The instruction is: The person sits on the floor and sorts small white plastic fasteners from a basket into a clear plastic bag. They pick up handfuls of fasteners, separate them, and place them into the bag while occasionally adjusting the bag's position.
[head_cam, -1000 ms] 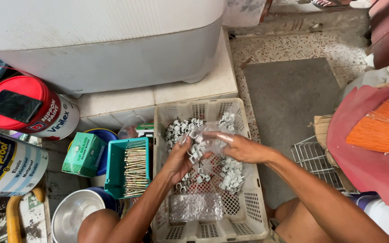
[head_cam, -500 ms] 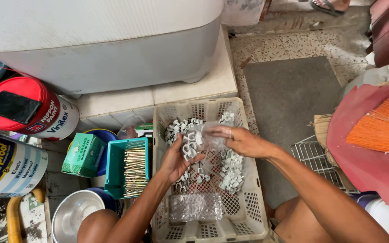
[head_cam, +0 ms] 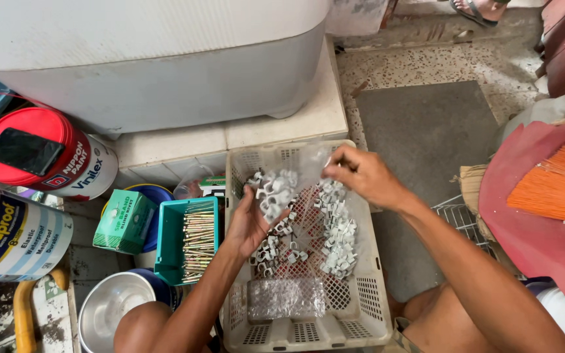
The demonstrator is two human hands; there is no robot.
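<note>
- The left hand (head_cam: 250,222) is cupped palm-up under a clear plastic bag (head_cam: 289,180), its fingers curled around the bag's lower end, where a clump of white cable clips (head_cam: 274,189) sits inside.
- The right hand (head_cam: 364,175) pinches the bag's upper edge between thumb and fingertips, holding it up above the far end of the basket.
- Bag and both hands hang over one beige perforated plastic basket (head_cam: 361,307); loose white clips (head_cam: 338,238) lie scattered on its floor in two rough drifts, too many to count.
- One folded piece of bubble wrap (head_cam: 286,299) lies at the near end of the basket.
- Just left of the basket stands one teal tray (head_cam: 165,245) packed with brass-coloured screws (head_cam: 197,240), again too many to count.
- Beside that: one green cardboard box (head_cam: 124,222), one metal bowl (head_cam: 109,310), and two paint tubs, one with a red lid (head_cam: 34,124) bearing one black phone (head_cam: 24,151), one blue and white (head_cam: 8,232).
- The basket rests on the floor against a tiled step (head_cam: 243,134) that carries a large white appliance (head_cam: 152,59).
- To the right lie speckled flooring, one grey mat (head_cam: 420,131), one wire rack (head_cam: 462,219), and one orange broom head (head_cam: 554,180) on a red surface.
</note>
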